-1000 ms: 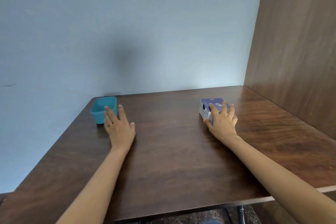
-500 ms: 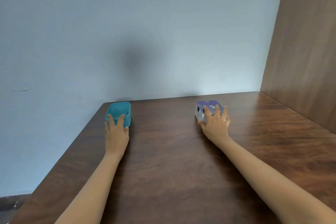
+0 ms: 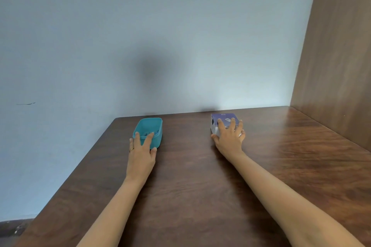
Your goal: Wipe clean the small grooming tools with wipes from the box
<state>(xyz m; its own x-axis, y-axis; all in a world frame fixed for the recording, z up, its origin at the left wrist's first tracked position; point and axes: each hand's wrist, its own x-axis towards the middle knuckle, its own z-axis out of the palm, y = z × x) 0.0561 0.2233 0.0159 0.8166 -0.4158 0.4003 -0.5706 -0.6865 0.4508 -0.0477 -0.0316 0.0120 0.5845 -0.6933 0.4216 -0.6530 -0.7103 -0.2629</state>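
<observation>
A teal plastic tub [image 3: 150, 126] stands near the table's far left edge; something small and blue lies inside it, too small to make out. My left hand [image 3: 141, 153] grips the tub's near end, fingers over the rim and thumb against its right side. A purple-topped wipe box [image 3: 223, 119] with white sides sits at the far right of the middle. My right hand [image 3: 228, 138] lies over the box's near half, fingers spread on the top and thumb hooked round the left side.
The brown wooden table [image 3: 190, 176] meets a pale blue wall at the back. A tall wooden panel [image 3: 337, 56] rises along the right edge. The table's left edge drops off to the floor.
My left hand reached forward from the tabletop and took hold of the tub's near end. The right hand stayed on the wipe box. The view tilted up and closer.
</observation>
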